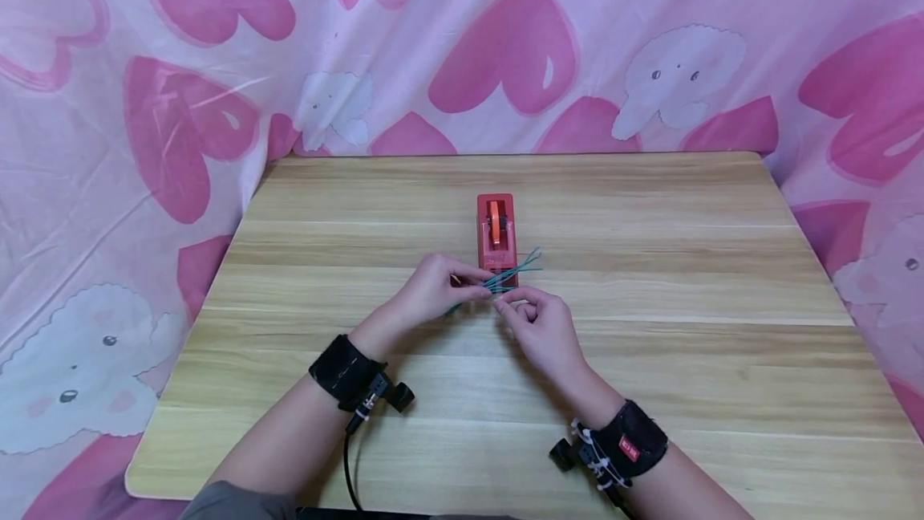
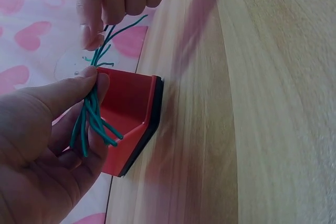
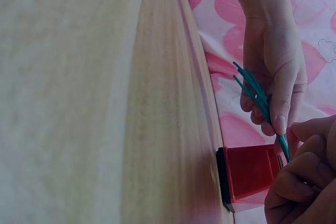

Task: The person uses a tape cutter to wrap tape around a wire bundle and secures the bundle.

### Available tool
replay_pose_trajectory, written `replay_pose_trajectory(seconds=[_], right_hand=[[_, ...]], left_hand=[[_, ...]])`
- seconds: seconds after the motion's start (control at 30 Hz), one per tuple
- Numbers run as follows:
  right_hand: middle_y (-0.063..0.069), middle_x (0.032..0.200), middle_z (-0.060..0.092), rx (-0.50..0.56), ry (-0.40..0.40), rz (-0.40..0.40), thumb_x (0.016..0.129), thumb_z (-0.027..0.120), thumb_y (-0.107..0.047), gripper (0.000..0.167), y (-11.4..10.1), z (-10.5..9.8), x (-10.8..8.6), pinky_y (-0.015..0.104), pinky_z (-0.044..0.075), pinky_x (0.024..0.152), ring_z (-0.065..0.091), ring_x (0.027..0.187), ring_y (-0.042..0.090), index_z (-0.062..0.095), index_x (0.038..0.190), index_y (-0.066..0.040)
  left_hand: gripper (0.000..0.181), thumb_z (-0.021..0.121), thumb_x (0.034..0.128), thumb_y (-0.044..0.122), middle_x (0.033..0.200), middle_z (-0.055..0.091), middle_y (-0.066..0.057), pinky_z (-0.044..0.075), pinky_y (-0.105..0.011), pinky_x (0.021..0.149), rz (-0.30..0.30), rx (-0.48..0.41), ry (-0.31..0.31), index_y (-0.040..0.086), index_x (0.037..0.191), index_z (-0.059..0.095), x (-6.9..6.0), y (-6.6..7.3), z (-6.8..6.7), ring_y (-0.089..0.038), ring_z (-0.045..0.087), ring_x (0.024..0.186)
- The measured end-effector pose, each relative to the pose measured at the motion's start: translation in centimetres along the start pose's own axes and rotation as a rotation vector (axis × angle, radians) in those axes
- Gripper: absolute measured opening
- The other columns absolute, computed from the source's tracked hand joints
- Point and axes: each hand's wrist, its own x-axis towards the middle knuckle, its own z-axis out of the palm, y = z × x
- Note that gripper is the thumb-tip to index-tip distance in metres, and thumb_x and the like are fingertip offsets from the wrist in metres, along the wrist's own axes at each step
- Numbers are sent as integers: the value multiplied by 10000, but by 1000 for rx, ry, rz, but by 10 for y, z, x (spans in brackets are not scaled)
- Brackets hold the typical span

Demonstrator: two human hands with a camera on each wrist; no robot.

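A bundle of thin green wires is pinched between the thumb and fingers of my left hand. In the left wrist view the wires cross one another, their loose ends sticking out both sides of the grip. My right hand is close beside the bundle, thumb and index fingertips brought together and the other fingers curled. Whether those fingertips pinch a wire or something thin cannot be made out. Just beyond both hands stands a red tape dispenser holding an orange roll core; the hands partly cover its near end.
The wooden table extends to both sides of the hands. A pink curtain with hearts hangs behind and beside it. Each wrist wears a black strap with a small camera; a cable runs from the left one to the near edge.
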Motion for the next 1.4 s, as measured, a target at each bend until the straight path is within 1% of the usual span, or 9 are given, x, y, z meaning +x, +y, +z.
replay_pose_trajectory(seconds=[0.07, 0.2, 0.27, 0.5, 0.73, 0.9, 1.0, 1.17, 1.4], right_hand=[[-30, 531, 444, -2, -2, 7, 993, 705, -265, 134, 0, 0, 0, 214, 255, 456, 376, 471, 134, 756, 1031, -147], [-30, 540, 450, -10, 0, 9, 992, 705, -258, 128, 0, 1, 0, 215, 263, 461, 382, 481, 134, 756, 1028, -145], [-34, 536, 447, -13, 8, -1, 991, 707, -248, 118, 1, 2, 0, 212, 261, 463, 380, 478, 130, 756, 1021, -145], [-44, 518, 451, -23, 9, -29, 992, 705, -226, 141, 4, 2, 2, 216, 259, 450, 367, 462, 88, 756, 1021, -98], [-35, 518, 448, -48, 28, -60, 984, 713, -223, 113, 6, 2, 3, 208, 270, 448, 374, 460, 111, 763, 1014, -126], [-25, 527, 465, -159, 49, -105, 981, 722, -260, 121, 7, 2, 4, 211, 298, 457, 402, 465, 132, 769, 999, -150], [-29, 526, 488, -276, 80, -142, 975, 728, -293, 134, 5, 1, 4, 219, 305, 449, 429, 455, 140, 775, 985, -168], [-57, 512, 482, -471, 145, -216, 970, 734, -328, 179, 2, 1, 5, 237, 297, 455, 431, 441, 123, 790, 981, -159], [-77, 490, 456, -604, 193, -250, 954, 755, -340, 194, -1, 1, 4, 242, 277, 457, 403, 430, 97, 808, 960, -153]], left_hand=[[228, 778, 938, 234, 1000, 798, 13, 510, -247, 587, -4, -2, -3, 175, 1156, 799, 0, 0, 0, -143, 645, 678], [201, 756, 959, 238, 973, 791, -20, 416, -230, 516, -15, 6, 4, 180, 1145, 806, 0, 0, 1, -100, 509, 565], [188, 750, 966, 237, 970, 788, -22, 386, -226, 504, -21, 12, 14, 181, 1134, 812, 1, 1, 1, -92, 457, 543], [176, 751, 964, 231, 1070, 792, -4, 395, -230, 562, -20, 28, 25, 174, 1116, 816, 3, 3, 4, -120, 487, 650], [167, 735, 974, 199, 1055, 780, -7, 397, -232, 588, -20, 18, 21, 159, 1115, 816, 4, 7, 4, -150, 508, 698], [175, 728, 978, 197, 1069, 774, -10, 408, -234, 613, -36, 16, 11, 152, 1124, 812, 5, 10, 4, -163, 519, 732], [179, 721, 983, 204, 1068, 773, -3, 421, -231, 620, -53, 0, 3, 153, 1130, 809, 5, 11, 4, -152, 529, 739], [179, 707, 993, 202, 1031, 768, 12, 433, -229, 618, -61, -32, 4, 145, 1130, 807, 6, 13, 4, -154, 543, 748], [173, 715, 990, 220, 998, 765, 37, 432, -237, 619, -78, -48, 5, 165, 1122, 812, 6, 12, 6, -155, 556, 767]])
